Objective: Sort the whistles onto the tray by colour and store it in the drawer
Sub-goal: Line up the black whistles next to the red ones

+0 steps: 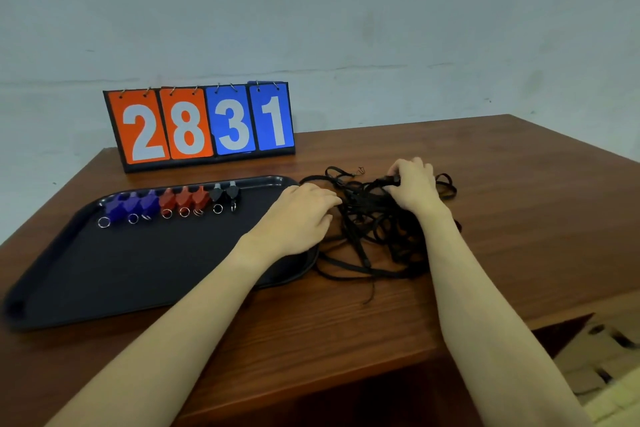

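Observation:
A black tray lies on the wooden table at the left. Along its far edge stand three blue whistles, three red whistles and two black whistles, each with a metal ring. Right of the tray sits a tangle of black lanyards. My left hand rests over the tray's right rim, its fingers curled on the cords. My right hand is at the far side of the tangle, pinching a small black object that looks like a whistle, mostly hidden by my fingers.
A flip scoreboard reading 28 and 31 stands at the table's back left, behind the tray. The table's front edge runs across the lower view, with a dark gap below it at the right. Bare wood lies to the right of the lanyards.

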Tool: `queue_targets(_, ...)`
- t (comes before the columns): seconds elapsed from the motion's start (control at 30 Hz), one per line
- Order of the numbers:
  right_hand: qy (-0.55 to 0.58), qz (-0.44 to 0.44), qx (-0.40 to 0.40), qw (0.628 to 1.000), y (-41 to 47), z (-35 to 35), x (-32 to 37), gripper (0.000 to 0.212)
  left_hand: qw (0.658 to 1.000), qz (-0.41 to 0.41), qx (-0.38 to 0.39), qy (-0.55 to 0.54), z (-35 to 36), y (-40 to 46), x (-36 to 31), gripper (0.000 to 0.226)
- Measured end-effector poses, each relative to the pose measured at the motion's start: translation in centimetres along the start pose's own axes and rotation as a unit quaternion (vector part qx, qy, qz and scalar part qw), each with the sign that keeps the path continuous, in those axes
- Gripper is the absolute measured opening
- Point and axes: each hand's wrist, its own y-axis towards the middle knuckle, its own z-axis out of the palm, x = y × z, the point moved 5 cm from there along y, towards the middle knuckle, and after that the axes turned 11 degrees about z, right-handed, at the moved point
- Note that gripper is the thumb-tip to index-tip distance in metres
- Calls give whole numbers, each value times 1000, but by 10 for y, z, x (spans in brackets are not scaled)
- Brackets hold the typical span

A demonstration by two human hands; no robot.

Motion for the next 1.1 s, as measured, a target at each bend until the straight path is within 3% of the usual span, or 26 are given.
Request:
queue_targets(0.07,62,-18,-76,995,-3,-14,4,24,999,-12,-42,14,-8,-1,2,40)
queue_targets(0.13,159,-61,-103,980,-8,-28,13,24,995,-35,-98,-2,-17,-3,6,38)
queue_targets(0.27,248,-194,-65,947,-35,-47,47,30,965,-104,-202,-134,-37,-7,16,37)
queue_targets(0.37,249,-262,-39,932,-52,-45,68,35,913,-165,-256,-271,-47,-14,29,35)
queue_targets(0.47,237,-293,-17,926,-59,-36,87,36,869,-209,-244,-376,-50,-22,43,33)
queue_targets(0.6,239,-303,-8,923,-63,-29,108,30,858,-228,-230,-399,-52,-30,55,23)
queue_targets(0.73,239,-291,24,926,-65,-22,121,28,862,-241,-250,-368,-58,-38,70,18)
queue_targets(1.0,213,-223,159,938,-73,15,158,24,916,-257,-220,-214,-67,-59,102,16)
queue_targets(1.1,124,-206,121,963,-75,34,178,23,933,-275,-180,-144,-64,-70,118,21)
